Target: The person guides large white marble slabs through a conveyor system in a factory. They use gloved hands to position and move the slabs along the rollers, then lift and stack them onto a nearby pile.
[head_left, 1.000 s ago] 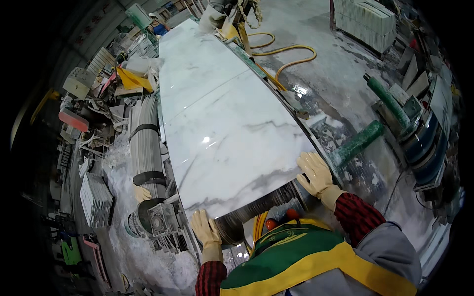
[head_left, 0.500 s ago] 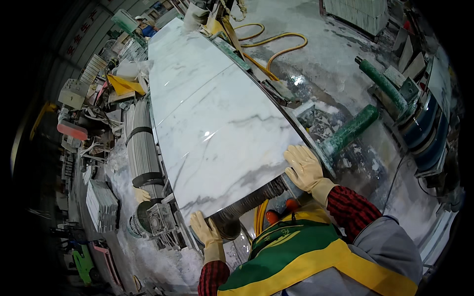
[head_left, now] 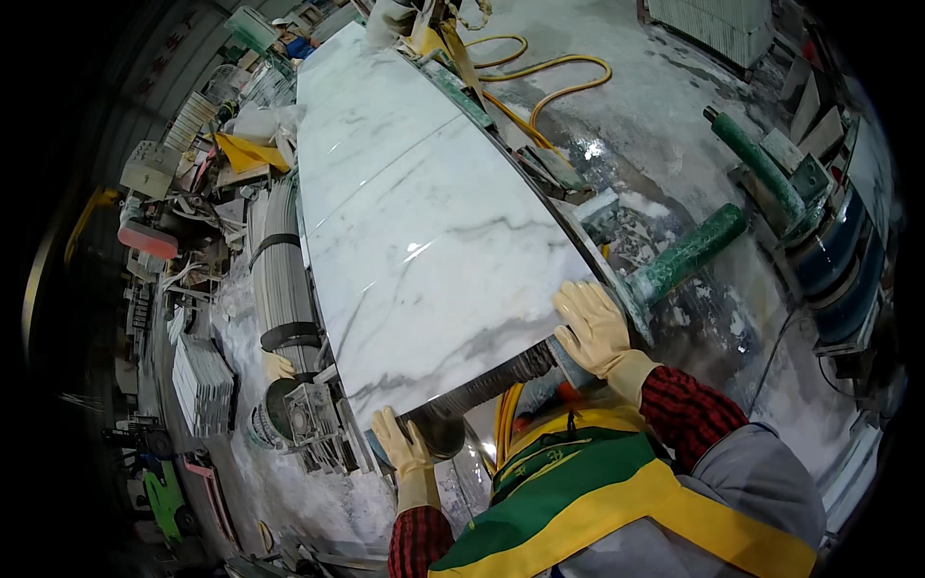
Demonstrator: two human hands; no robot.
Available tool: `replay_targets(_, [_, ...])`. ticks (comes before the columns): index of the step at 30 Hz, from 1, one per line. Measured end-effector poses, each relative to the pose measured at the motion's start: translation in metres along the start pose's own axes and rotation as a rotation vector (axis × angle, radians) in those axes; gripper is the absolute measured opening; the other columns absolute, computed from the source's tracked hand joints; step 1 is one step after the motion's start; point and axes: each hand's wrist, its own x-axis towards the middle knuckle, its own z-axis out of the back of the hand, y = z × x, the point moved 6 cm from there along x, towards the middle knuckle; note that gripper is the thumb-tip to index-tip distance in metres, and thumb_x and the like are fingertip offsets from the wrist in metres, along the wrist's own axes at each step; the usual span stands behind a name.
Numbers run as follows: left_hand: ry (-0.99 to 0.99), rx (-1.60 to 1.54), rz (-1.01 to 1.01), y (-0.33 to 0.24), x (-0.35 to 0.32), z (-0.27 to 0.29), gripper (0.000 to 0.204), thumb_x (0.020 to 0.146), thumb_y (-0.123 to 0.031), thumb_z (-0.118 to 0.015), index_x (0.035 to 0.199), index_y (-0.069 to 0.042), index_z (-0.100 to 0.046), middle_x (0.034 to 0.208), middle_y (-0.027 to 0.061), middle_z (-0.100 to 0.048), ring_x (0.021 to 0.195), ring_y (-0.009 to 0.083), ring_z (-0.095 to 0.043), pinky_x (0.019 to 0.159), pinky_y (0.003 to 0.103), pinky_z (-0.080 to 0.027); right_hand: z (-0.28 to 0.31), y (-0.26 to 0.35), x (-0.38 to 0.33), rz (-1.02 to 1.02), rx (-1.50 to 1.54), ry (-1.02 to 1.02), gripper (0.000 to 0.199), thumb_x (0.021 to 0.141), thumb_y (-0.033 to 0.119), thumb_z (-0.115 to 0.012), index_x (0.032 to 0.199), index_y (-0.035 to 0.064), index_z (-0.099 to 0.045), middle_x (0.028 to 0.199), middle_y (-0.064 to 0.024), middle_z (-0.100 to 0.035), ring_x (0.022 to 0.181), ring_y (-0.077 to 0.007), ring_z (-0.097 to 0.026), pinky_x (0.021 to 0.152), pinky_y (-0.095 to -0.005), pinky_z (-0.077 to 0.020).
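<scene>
A polished white marble slab (head_left: 453,260) with grey veins lies in front of me. Beyond a thin seam, a second white slab (head_left: 371,106) continues toward the far left. Both my hands wear cream gloves. At the near left corner rests my left hand (head_left: 405,453), its fingers stretched forward against the edge. My right hand (head_left: 599,332) lies spread at the near right corner, fingers over the slab's surface. Neither hand is wrapped around anything. Under the near edge, between the hands, shows a dark ridged roller (head_left: 491,379).
Green posts (head_left: 689,252) jut out on the right. A yellow hose (head_left: 559,91) loops over the wet floor beyond. Left of the slab stand a bundle of grey strips (head_left: 279,250), a loose glove (head_left: 277,366) and a motor-like unit (head_left: 313,424). A person (head_left: 297,43) is far off.
My view has tilted slightly, so the slabs and surroundings sit a little higher and further right. Both hands keep nearly the same places at the slab's near edge.
</scene>
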Motion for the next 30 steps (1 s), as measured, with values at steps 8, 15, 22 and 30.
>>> replay_targets(8, [-0.049, -0.039, -0.030, -0.001, -0.008, -0.001, 0.071, 0.111, -0.026, -0.065, 0.173, 0.000, -0.040, 0.179, 0.0348, -0.032, 0.168, 0.0547, -0.026, 0.140, 0.059, -0.020, -0.001, 0.001, -0.003, 0.012, -0.013, -0.029, 0.056, 0.101, 0.027, -0.074, 0.149, -0.0012, -0.064, 0.150, -0.0292, -0.066, 0.140, -0.0501, -0.061, 0.126, -0.0609, -0.0424])
replay_targets(15, [-0.094, 0.109, -0.161, -0.016, -0.012, 0.021, 0.070, 0.104, -0.030, -0.075, 0.163, -0.001, -0.052, 0.168, 0.0329, -0.050, 0.155, 0.0577, -0.043, 0.132, 0.064, -0.030, -0.008, 0.001, -0.009, -0.016, -0.048, -0.004, 0.055, 0.102, 0.027, -0.074, 0.150, 0.0025, -0.065, 0.155, -0.0274, -0.064, 0.143, -0.0493, -0.059, 0.129, -0.0601, -0.0403])
replay_targets(22, [-0.029, 0.043, -0.376, -0.025, 0.005, 0.038, 0.080, 0.096, -0.034, -0.085, 0.163, -0.004, -0.055, 0.167, 0.0312, -0.051, 0.156, 0.0569, -0.043, 0.132, 0.064, -0.030, -0.012, 0.008, -0.020, -0.066, -0.138, -0.012, 0.055, 0.104, 0.026, -0.071, 0.153, 0.0038, -0.064, 0.156, -0.0273, -0.063, 0.146, -0.0489, -0.057, 0.131, -0.0602, -0.0379])
replay_targets(30, [0.088, 0.002, -0.605, -0.076, 0.054, 0.029, 0.097, 0.080, -0.033, -0.097, 0.164, -0.008, -0.053, 0.167, 0.0284, -0.052, 0.153, 0.0529, -0.047, 0.130, 0.061, -0.036, 0.003, 0.042, -0.032, -0.158, -0.163, -0.015, 0.053, 0.101, 0.024, -0.069, 0.149, 0.0014, -0.062, 0.151, -0.0309, -0.064, 0.140, -0.0513, -0.059, 0.129, -0.0583, -0.0393])
